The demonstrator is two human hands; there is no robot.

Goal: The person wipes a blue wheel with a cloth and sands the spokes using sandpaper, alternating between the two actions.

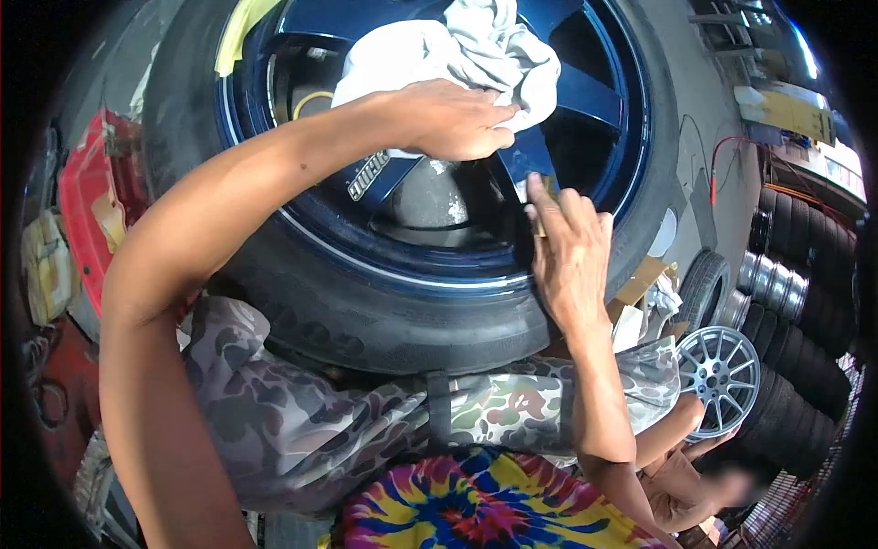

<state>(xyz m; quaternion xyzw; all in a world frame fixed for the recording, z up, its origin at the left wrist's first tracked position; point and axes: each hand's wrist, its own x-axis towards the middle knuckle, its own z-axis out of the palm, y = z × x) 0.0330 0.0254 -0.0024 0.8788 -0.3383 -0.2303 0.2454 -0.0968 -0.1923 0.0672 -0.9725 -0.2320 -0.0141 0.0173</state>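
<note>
One big tyre (393, 329) sits face up before the lap (512, 407), around a dark blue rim (590, 96); what carries it is hidden. White cloth (393, 59) lies bunched over the rim's middle, up towards 12 o'clock. On it rests the left hand (457, 119), palm down, fingers loosely spread; its weight there should make a good brace, with the cloth sparing the paint. At 4 o'clock on the rim, the right hand (572, 242) has its fingers bent on a small pale pad (523, 190), the index finger pressing towards a spoke (529, 157). I cannot tell what the pad is made of. Light, even strokes along the spoke look best, with the pad flat so that no corner digs in.

Beyond the tyre, floor (709, 197) shows at 3 o'clock. Between 4 and 5, another person (677, 485), a silver wheel (718, 380) and a box (636, 285) crowd the right arm's side, so short elbow swings seem wise. The rim's raised lip could catch the knuckles on an outward stroke. Either side of the spoke, dark gaps drop away; fingertips or pad could slip in there.
</note>
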